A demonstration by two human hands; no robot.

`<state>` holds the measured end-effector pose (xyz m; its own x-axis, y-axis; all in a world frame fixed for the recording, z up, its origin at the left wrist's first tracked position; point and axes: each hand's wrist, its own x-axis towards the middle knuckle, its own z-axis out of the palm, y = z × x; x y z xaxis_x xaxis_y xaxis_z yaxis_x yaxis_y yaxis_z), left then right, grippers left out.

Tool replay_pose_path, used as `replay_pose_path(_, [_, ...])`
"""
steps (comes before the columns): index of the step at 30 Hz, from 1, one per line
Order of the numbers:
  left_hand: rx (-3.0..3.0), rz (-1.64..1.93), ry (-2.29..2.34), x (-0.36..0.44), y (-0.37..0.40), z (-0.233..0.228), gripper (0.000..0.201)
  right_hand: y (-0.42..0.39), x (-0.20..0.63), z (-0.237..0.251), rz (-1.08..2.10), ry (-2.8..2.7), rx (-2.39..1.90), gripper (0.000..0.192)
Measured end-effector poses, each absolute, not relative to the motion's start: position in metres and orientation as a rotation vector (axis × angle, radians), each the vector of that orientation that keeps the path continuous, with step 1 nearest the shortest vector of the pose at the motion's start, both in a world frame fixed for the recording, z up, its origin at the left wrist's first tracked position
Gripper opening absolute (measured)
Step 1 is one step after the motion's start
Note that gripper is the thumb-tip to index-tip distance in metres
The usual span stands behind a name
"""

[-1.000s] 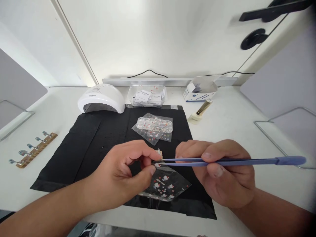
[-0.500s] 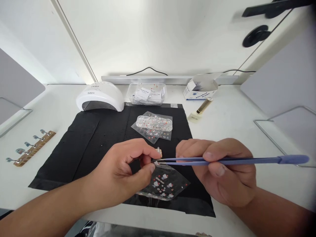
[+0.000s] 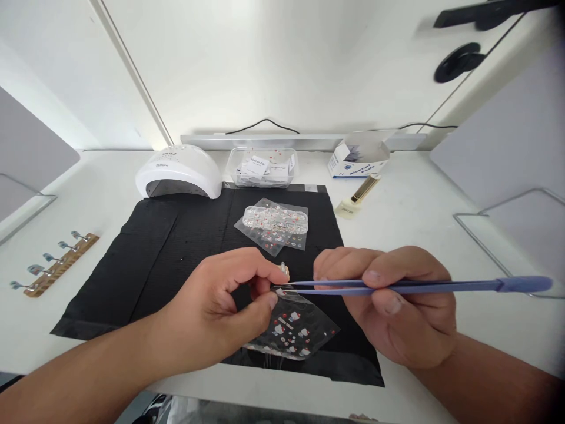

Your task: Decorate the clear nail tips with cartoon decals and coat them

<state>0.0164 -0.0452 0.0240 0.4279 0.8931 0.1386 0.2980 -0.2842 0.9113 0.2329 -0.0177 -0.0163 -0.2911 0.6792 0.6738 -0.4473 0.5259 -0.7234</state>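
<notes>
My left hand (image 3: 233, 300) is closed, thumb and fingers pinching the upper edge of a clear nail sticker sheet (image 3: 293, 330) with small white cartoon figures and red dots. In my right hand (image 3: 392, 300) is a pair of blue tweezers (image 3: 441, 287), held level with the tips pointing left. Those tips reach a white sticker (image 3: 281, 291) at the sheet's top, close to my left fingertips. The prongs stand slightly apart; whether they touch the sticker I cannot tell. Just behind my left index finger, a small clear-topped piece on a wooden block (image 3: 285, 271) is partly hidden.
A black mat (image 3: 198, 235) covers the white table. More sticker sheets lie under a clear rhinestone case (image 3: 275, 219). Around the mat are a white nail lamp (image 3: 179, 171), a tub of alcohol pads (image 3: 262, 169), an alcohol pad box (image 3: 358, 162), a gold-capped bottle (image 3: 364, 189) and a nail-tip stand (image 3: 62, 265).
The tweezer prongs have spread a little wider at the tips. My left hand and the sticker sheet stay in place.
</notes>
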Motion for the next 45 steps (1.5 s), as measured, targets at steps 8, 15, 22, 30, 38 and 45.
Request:
replay_pose_path(8, [1.843, 0.855, 1.025, 0.016, -0.045, 0.024, 0.014, -0.018, 0.234, -0.015, 1.126, -1.506, -0.220, 0.020])
replay_pose_path(15, [1.856, 0.853, 1.017, 0.015, -0.045, 0.022, 0.016, -0.019, 0.233, -0.014, 1.159, -1.517, -0.224, 0.020])
replay_pose_path(22, [1.834, 0.841, 1.018, 0.015, -0.045, 0.023, 0.015, -0.019, 0.234, -0.014, 1.138, -1.520, -0.223, 0.021])
replay_pose_path(30, [1.712, 0.852, 1.041, 0.016, -0.044, 0.024, 0.013, -0.022, 0.229, -0.013, 1.104, -1.520, -0.197, 0.023])
replay_pose_path(38, [1.632, 0.855, 1.005, 0.016, -0.045, 0.021, 0.017, -0.026, 0.227, -0.013, 1.033, -1.662, -0.115, 0.030])
replay_pose_path(45, [1.655, 0.927, 0.781, 0.011, -0.044, 0.014, 0.028, -0.029, 0.225, -0.019, 0.965, -1.552, -0.166, 0.026])
